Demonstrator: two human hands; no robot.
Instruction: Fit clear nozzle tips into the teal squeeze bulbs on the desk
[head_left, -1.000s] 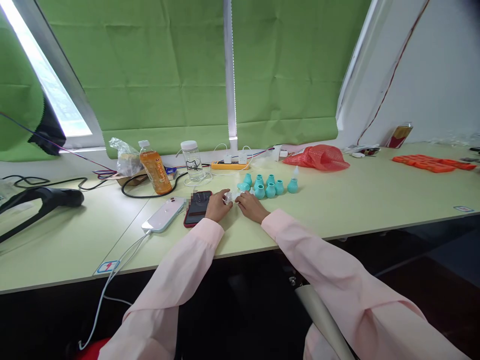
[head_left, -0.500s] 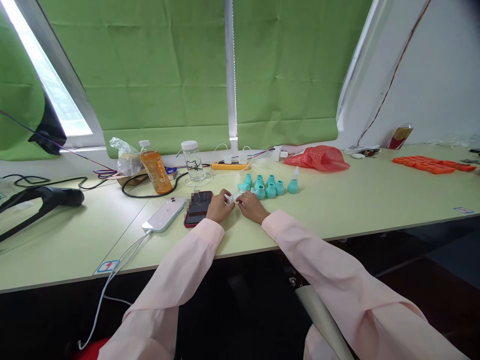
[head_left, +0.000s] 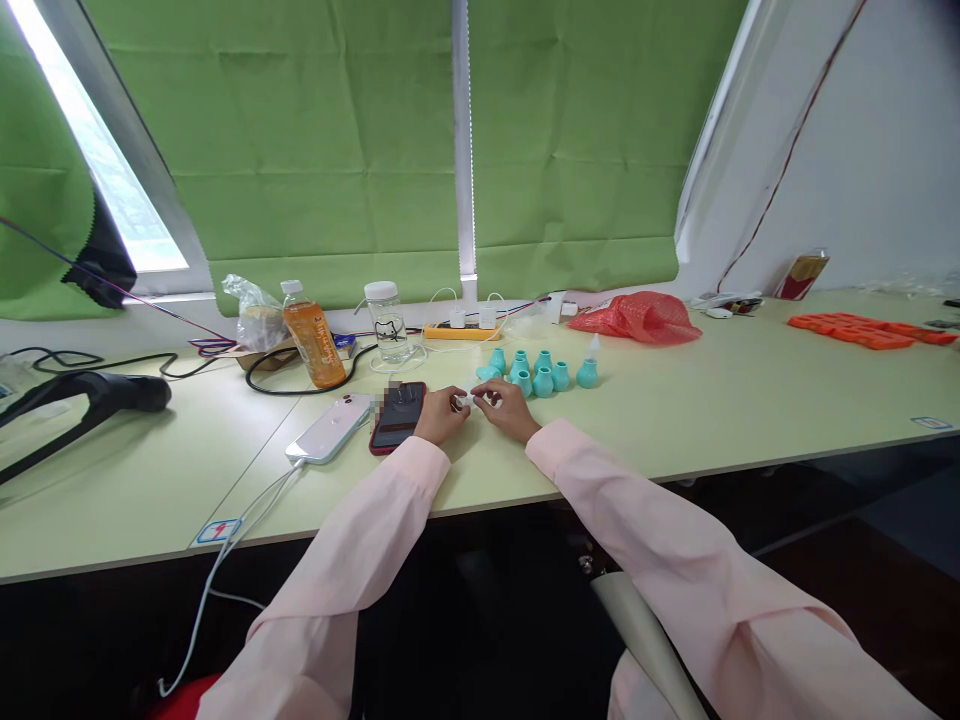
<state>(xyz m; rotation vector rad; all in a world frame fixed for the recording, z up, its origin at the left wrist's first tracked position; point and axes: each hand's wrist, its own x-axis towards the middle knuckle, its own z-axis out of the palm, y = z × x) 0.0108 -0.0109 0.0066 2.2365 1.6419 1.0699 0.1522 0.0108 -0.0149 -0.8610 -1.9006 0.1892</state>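
Note:
My left hand (head_left: pixel 442 413) is closed, thumb and fingers pinching a small translucent white plastic piece (head_left: pixel 466 400) just above the table. From the other side my right hand (head_left: pixel 509 408) pinches the same piece with its fingertips; its exact shape is mostly covered by my fingers. Right behind my right hand stand several small turquoise rubber bulbs (head_left: pixel 542 381) with open necks, grouped together. One of them (head_left: pixel 489 372) lies on its side. A separate turquoise bulb (head_left: pixel 587 374) to the right carries a clear pointed tip (head_left: pixel 593 348).
Left of my hands lie a dark phone (head_left: pixel 397 418) and a white phone (head_left: pixel 330 430) on a cable. Behind are a tilted orange drink bottle (head_left: pixel 315 340), a clear jar (head_left: pixel 388 325) and a power strip (head_left: pixel 461 333). Red bubble wrap (head_left: pixel 637 318) and orange trays (head_left: pixel 851 329) lie right.
Both hands stay together at the same spot. The fingers of my right hand have shifted their grip slightly on the small plastic piece.

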